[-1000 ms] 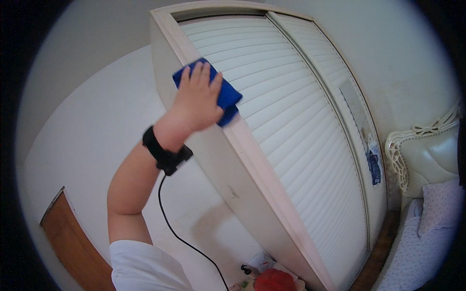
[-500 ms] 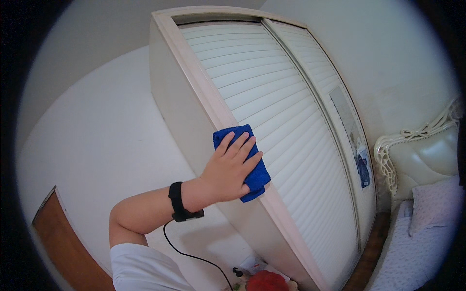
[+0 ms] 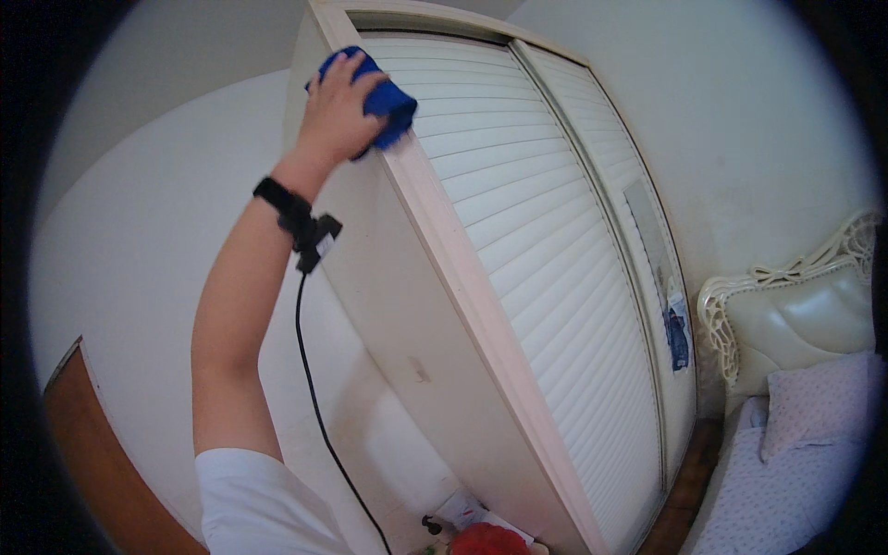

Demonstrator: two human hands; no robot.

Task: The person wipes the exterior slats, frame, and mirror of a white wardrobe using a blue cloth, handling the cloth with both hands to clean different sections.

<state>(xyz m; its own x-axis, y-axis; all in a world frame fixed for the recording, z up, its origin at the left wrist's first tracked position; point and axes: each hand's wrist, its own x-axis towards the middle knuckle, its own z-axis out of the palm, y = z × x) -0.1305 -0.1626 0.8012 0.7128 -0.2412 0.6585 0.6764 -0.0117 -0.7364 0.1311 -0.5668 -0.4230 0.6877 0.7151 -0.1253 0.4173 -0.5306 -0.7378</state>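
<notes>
High on the wardrobe's pale front edge (image 3: 453,254), my left hand (image 3: 338,116) presses a folded blue cloth (image 3: 394,104) flat, fingers spread over it. The cloth wraps slightly past the edge, close to the top corner. Beside it is the white slatted sliding door (image 3: 518,213), with the plain side panel (image 3: 398,305) to its left. Around my left wrist sits a black strap (image 3: 282,203) with a small black device, from which a black cable (image 3: 314,398) hangs. My right hand is out of view.
A cream padded headboard (image 3: 795,310) and a bed with a patterned pillow (image 3: 819,398) stand at the right. A red object (image 3: 488,539) and small items lie low beside the wardrobe. A brown door (image 3: 106,453) is at lower left.
My left hand has slid the blue cloth up along the wardrobe's front edge, toward the top left corner. My arm is now more stretched out, and the view has shifted slightly.
</notes>
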